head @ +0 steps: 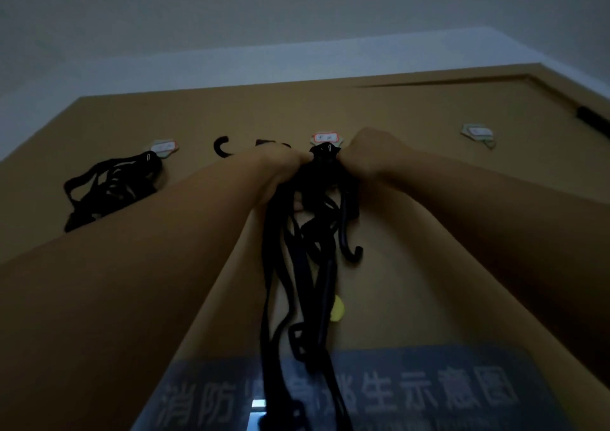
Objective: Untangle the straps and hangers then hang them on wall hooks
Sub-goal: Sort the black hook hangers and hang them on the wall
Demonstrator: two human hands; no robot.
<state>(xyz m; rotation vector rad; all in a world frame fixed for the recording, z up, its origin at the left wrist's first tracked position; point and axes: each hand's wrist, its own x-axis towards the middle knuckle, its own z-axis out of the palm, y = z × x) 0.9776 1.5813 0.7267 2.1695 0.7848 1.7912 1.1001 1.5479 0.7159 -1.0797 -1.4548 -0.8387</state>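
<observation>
Well, the light is dim and much is hard to read. Both hands meet at the top of a black bundle of straps point(298, 265), and the knuckles face away, so most fingertips are hidden. The left hand point(284, 163) pinches the bundle's top from one side. The right hand point(366, 153) is clenched on it from the other. The bundle's top touches the middle hook point(325, 150), under a red-edged label point(326, 138) whose writing is too small to read. Whether the bundle already hangs on that hook cannot be told.

Below the grip the straps trail down between the forearms and run off the bottom edge. A curved hanger end point(351, 252) juts out of the bundle just below the right hand. A buckle-like loop point(297, 341) shows lower down. Partly hidden behind the straps is a yellow patch point(338, 308) that cannot be identified.

Left of the grip, a black C-shaped piece point(220, 146) and a darker blurred shape point(265, 142) rise above the left forearm, which covers their lower parts. Farther left, a second bundle point(109, 189) hangs from the left hook point(150, 157), beside its own label. Well to the right of the grip there is a third label point(478, 132). The hook beneath it is too small to make out.

All of this is on a brown door point(429, 173). Under the grip, a blue sign point(429, 391) with blurred white characters is cut off by the frame and crossed by the straps.
</observation>
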